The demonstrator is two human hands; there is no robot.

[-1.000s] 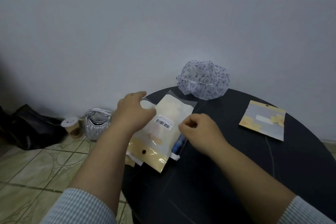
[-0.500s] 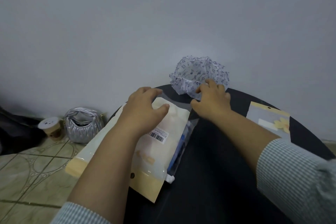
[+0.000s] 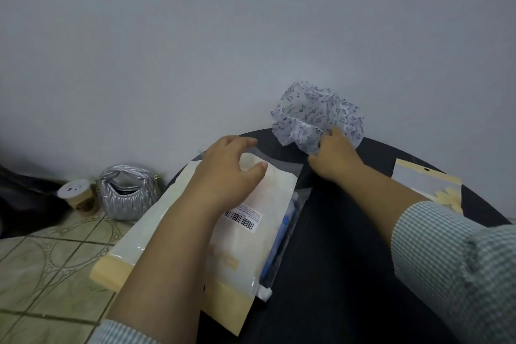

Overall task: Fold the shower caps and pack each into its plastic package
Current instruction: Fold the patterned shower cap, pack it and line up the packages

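Right hand (image 3: 333,159) fingers pinched the cap (image 3: 315,120); left hand (image 3: 229,173), fingers spread, pressed the packages (image 3: 259,234). Risk: stack overhung the surface (image 3: 349,260) and could slide off.

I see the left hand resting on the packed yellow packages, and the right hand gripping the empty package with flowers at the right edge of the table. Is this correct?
Not quite. The head view shows the right hand gripping the shower cap printed with music notes, at the far edge of the table. The empty package with flowers lies untouched beside the right forearm. The left hand does rest on the packed yellow packages.
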